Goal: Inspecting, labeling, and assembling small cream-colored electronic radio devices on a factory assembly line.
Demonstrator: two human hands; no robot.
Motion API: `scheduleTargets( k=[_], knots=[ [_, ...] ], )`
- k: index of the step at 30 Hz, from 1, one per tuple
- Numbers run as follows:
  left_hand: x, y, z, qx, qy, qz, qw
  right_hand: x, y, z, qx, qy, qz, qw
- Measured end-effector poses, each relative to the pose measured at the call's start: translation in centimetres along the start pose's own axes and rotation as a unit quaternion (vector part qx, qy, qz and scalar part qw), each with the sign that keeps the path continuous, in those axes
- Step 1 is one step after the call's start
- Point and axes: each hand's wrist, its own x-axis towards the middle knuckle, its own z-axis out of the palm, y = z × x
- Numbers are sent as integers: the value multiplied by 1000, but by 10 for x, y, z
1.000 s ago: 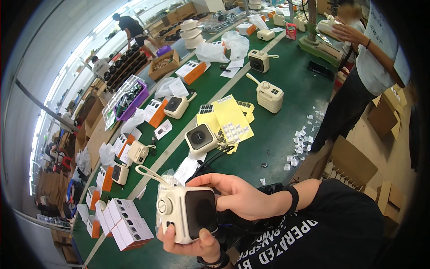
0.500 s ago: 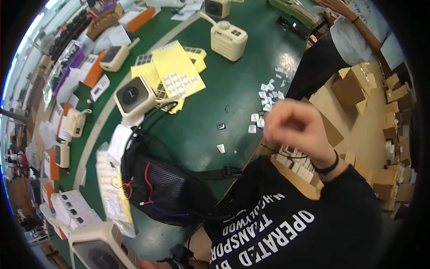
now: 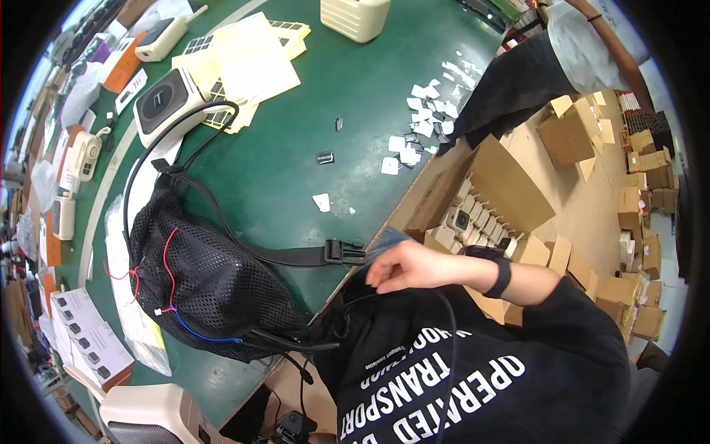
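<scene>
My right hand (image 3: 401,268) is at the table's near edge, against my black shirt. Its fingers are curled together; whether anything is between them is hidden. Close by on the table edge lies the black buckle (image 3: 344,252) of a strap. The strap runs to a black mesh bag (image 3: 214,285) with red and blue wires on it. My left hand is out of sight below the lower edge; only a dark device (image 3: 294,428) at that wrist shows. Left of it, a cream speaker (image 3: 151,407) with a dark grille is cut off by the frame.
Another cream speaker (image 3: 164,103) stands by yellow sticker sheets (image 3: 259,66). White scraps (image 3: 423,118) are scattered along the table's right edge. An open carton (image 3: 510,185) holding several cream units is beside the table. A person (image 3: 510,81) stands at the far right.
My right hand has come down and left from above the carton to the table edge. My left hand has dropped out of view. The view has shifted, so the table items appear further left.
</scene>
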Motion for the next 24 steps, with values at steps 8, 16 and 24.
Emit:
scheduleTargets(
  k=[8, 16, 24],
  knots=[
    [-11, 4, -23, -207, 164, -204, 943, 9, -9, 41, -263, 56, -339, 902],
    [-23, -7, -34, -134, 137, -183, 964, 14, 8, 62, -410, 81, -373, 829],
    [-15, 20, -18, -325, 192, -259, 889, -8, -4, 49, -184, 120, -349, 911]
  ],
)
